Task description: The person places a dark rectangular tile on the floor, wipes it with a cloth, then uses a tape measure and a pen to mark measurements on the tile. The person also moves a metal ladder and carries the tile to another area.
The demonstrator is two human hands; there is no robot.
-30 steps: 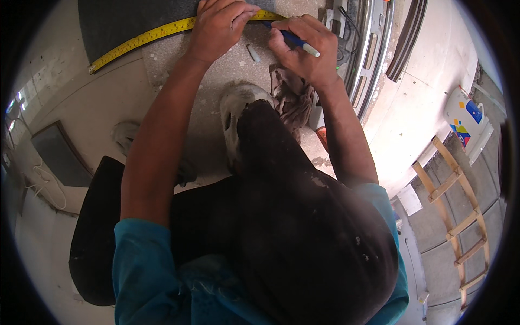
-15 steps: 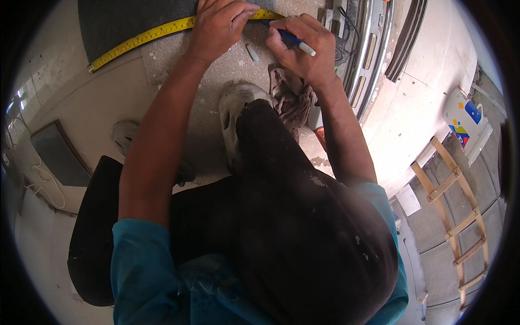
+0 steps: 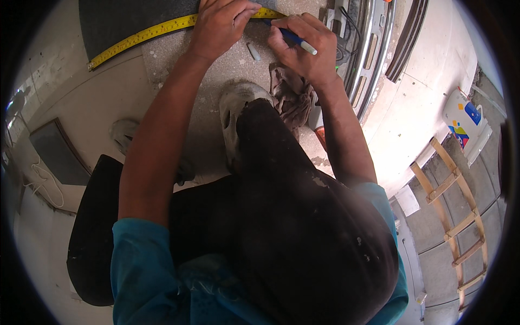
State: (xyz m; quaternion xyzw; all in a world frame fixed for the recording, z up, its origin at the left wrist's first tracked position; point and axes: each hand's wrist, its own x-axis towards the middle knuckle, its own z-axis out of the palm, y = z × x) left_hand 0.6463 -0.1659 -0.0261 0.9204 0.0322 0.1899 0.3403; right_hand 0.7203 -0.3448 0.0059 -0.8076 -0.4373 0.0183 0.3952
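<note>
A yellow tape measure (image 3: 142, 36) is stretched along the near edge of a dark grey slab (image 3: 127, 19). My left hand (image 3: 221, 27) presses on the tape with its fingers bunched, hiding part of it. Close to the tape's right stretch, my right hand (image 3: 311, 46) grips a blue pen (image 3: 297, 39) with a pale end. The pen's tip points left, near the slab's edge; whether it touches cannot be seen. A small whitish cap-like piece (image 3: 253, 52) lies on the speckled floor between my hands.
A crumpled brown cloth (image 3: 292, 95) lies by my shoe (image 3: 230, 116). Right of my right hand stands a metal-railed tool (image 3: 369, 59), like a tile cutter. Farther right are dark strips (image 3: 407, 40), a white container (image 3: 463, 116) and a wooden ladder (image 3: 445, 187). A dark panel (image 3: 58, 154) lies left.
Almost nothing differs. My right hand and the pen have shifted very slightly to the right; my left hand stays on the tape.
</note>
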